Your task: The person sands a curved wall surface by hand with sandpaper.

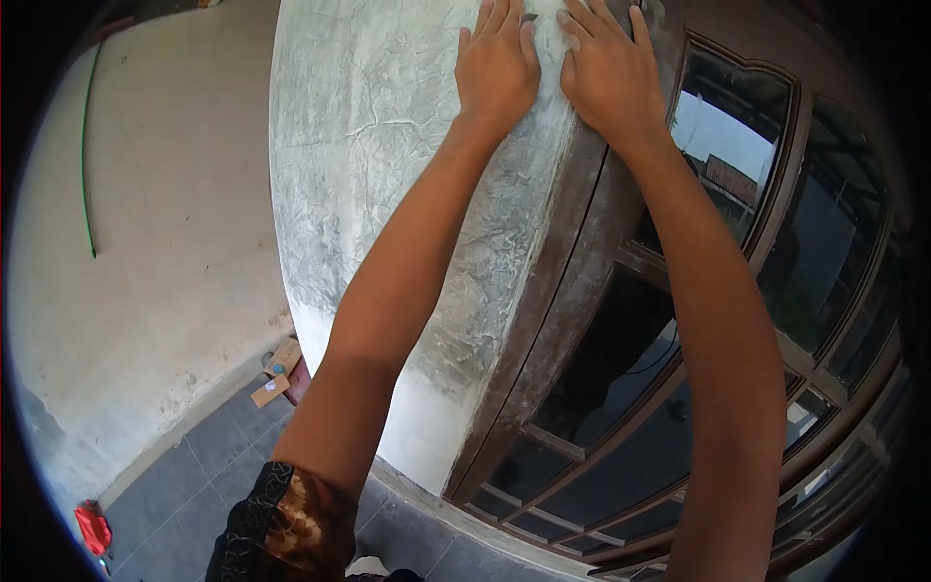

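Note:
My left hand [497,70] reaches to the top of the view and rests against a rough grey-white plastered wall [388,126]. Its fingers stretch upward and their tips touch the top edge of the picture. A small dark thing [530,17] shows beside its thumb; I cannot make out what it is. Just to the right, my right hand [613,78] lies with fingers spread at the wall's edge, beside the brown wooden door frame [553,281]. I see nothing held in it. Wrinkles and cracks run across the plaster, and its lower part is smoother and whiter.
Dark glass panes [606,349] in brown wood stand close on the right. A beige wall [175,194] with a green strip [87,155] is on the left. Cardboard boxes [276,373] and a red item [94,529] lie on the grey tiled floor [184,495].

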Demonstrator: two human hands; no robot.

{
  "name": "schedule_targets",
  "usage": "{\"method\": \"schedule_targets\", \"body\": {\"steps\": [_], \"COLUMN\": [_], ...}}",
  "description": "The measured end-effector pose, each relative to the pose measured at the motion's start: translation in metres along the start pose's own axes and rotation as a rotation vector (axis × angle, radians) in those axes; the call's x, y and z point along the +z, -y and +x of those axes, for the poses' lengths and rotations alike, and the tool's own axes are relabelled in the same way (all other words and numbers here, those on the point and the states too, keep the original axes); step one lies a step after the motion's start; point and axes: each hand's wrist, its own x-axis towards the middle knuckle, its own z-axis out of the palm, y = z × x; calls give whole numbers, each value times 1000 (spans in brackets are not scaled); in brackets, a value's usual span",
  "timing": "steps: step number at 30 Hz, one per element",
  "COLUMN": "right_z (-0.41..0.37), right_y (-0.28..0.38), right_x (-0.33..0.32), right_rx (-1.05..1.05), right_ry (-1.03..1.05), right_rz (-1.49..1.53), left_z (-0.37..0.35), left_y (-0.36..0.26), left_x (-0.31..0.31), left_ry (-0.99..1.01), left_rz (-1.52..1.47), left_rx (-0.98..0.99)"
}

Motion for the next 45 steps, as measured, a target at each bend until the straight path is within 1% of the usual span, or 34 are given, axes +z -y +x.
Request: {"method": "schedule_targets", "body": {"steps": [3,4,5,6,7,9,10,11,12,13,15,16,17,18,19,20,22,23,26,27,28,30,31,33,34,35,36,37,40,42,43,44,45], "right_z": [1,1,0,0,-1,2,3,1,1,2,0,1,0,-1,-2,-1,0,0,-3,-1,0,-2,-3,-1,-1,-1,-2,-2,1,1,-1,0,1], "right_y": [1,1,0,0,1,2,2,2,2,1,2,2,1,2,2,1,2,2,1,1,2,5,5,2,1,-1,0,1,2,3,4,3,4], "right_x": [-4,-3,-1,1,2,6,4,1,0,0,2,4,6,5,5,5,3,2,1,0,-1,-7,-7,-4,-5,-5,-7,-8,-11,-11,-12,-12,-13], "right_rx": [-12,-12,-10,-7,-1,16,16,3,-8,-5,2,2,-9,-12,-3,-1,-11,-24,-25,-23,-26,-16,-2,-33,-33,-51,-70,-72,-27,-36,-35,-35,-36], "right_ry": [12,14,13,12,14,24,18,11,5,5,-13,-8,-35,-63,-64,-38,-10,-17,-6,-3,0,58,57,68,72,61,55,69,81,67,72,75,80], "right_rz": [-28,-22,-28,-34,-27,-55,-55,-43,-31,-31,-4,4,-1,-11,-12,-13,-17,-25,-28,-20,-25,-53,-71,-65,-85,-83,-76,-83,-55,-54,-61,-61,-60], "left_z": [3,-20,-61,-83,-86,-78,-52,-11,11,9,-10,-38,-79,-100,-100,-84,-24,0,-8,-34,-66,-96,-82,-30,-4,21,30,25,-55,-69,-71,-53,-15], "left_y": [-4,-9,-15,-23,-22,-13,-9,-8,-7,-6,-3,-5,-10,-16,-13,-6,7,12,10,11,7,3,8,19,22,25,26,28,27,27,27,30,29], "left_x": [-4,-4,-2,-5,-5,-7,-8,-11,-11,-9,-6,-9,-14,-20,-22,-18,-9,-8,-9,-6,-10,-23,-20,-6,1,7,9,7,-8,-15,-18,-13,-10], "left_ry": [23,25,-57,-137,-130,-83,-87,-12,65,68,57,61,29,3,38,39,0,36,24,-72,-11,64,69,-32,-35,-58,-78,-64,-40,-15,9,5,4], "left_rz": [-16,-11,52,115,121,129,131,68,2,3,4,9,93,174,129,124,56,116,98,87,62,109,93,25,5,17,33,25,-63,-58,-47,-55,-73], "left_rx": [-42,-45,5,55,56,59,64,3,-58,-56,-37,-43,-12,26,-5,6,10,-4,20,72,20,33,48,103,106,126,140,149,112,130,151,151,152]}}
